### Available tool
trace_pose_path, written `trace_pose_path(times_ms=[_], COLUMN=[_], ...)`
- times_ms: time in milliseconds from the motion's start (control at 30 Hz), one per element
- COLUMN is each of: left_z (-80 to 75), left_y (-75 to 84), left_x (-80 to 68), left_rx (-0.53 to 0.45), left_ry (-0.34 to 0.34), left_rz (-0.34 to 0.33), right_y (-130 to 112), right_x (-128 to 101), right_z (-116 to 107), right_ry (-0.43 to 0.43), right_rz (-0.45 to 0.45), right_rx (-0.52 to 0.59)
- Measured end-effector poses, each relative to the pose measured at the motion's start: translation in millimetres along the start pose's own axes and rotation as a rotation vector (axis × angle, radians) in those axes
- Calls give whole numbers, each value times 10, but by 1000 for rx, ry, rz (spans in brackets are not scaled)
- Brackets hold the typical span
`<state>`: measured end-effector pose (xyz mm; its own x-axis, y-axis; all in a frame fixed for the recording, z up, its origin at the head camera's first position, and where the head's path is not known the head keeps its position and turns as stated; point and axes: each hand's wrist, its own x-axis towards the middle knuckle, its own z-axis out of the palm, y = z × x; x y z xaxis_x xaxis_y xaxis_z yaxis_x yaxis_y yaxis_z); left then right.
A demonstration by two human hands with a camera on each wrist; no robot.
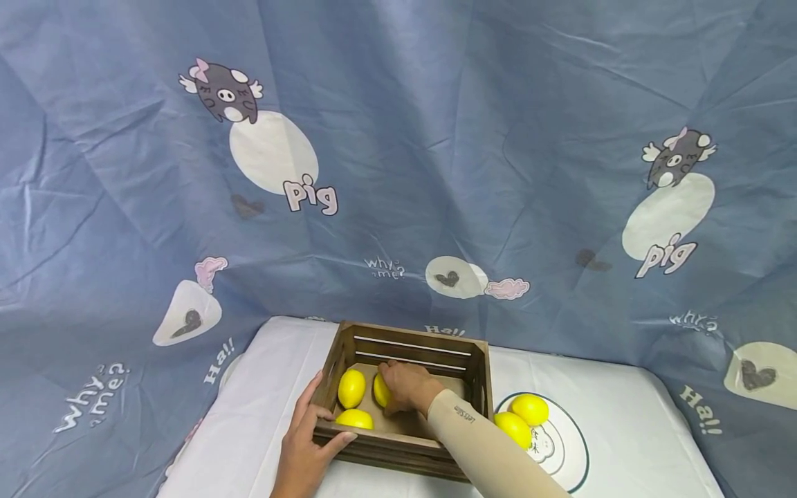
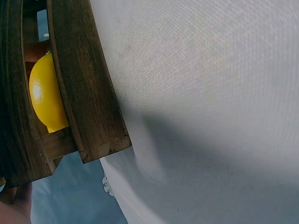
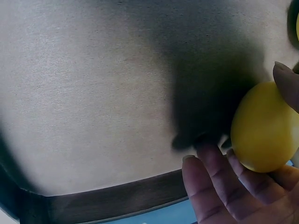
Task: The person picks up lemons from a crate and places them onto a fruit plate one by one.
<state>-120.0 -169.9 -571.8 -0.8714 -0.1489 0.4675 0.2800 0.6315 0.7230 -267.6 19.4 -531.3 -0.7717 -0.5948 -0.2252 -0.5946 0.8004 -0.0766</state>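
A slatted wooden crate [image 1: 417,443] stands on the white-covered table. Inside it, my right hand [image 1: 407,386] holds a lemon [image 3: 264,128] between thumb and fingers, low over the bottom of the crate. In the right wrist view the thumb is on one side of the fruit and the fingers are on the other. Two more lemons lie at the crate's left end, one farther back [image 1: 351,388] and one by the front wall [image 1: 355,418]. My left hand [image 1: 304,439] grips the crate's front left corner, its thumb along the front. One lemon [image 2: 46,95] shows between the slats in the left wrist view.
Right of the crate, a white plate [image 1: 575,453] with a dark green rim carries two lemons [image 1: 530,409], partly behind my right forearm. A blue printed cloth [image 1: 398,173] hangs behind the table and along its sides.
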Motion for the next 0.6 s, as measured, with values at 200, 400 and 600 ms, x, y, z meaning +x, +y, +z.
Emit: trace_pose_path(times_ms=[200,400,600], left_z=[8,4,0], left_y=[3,12,8], left_x=[5,5,-1], left_rx=[-19,-12,-16], left_ry=[8,5,4], left_rz=[7,4,-5], right_y=[10,18,12], right_x=[17,8,0], right_z=[15,12,5], right_ry=[-6,-3,3], right_rz=[22,18,17], right_rx=[18,23,29])
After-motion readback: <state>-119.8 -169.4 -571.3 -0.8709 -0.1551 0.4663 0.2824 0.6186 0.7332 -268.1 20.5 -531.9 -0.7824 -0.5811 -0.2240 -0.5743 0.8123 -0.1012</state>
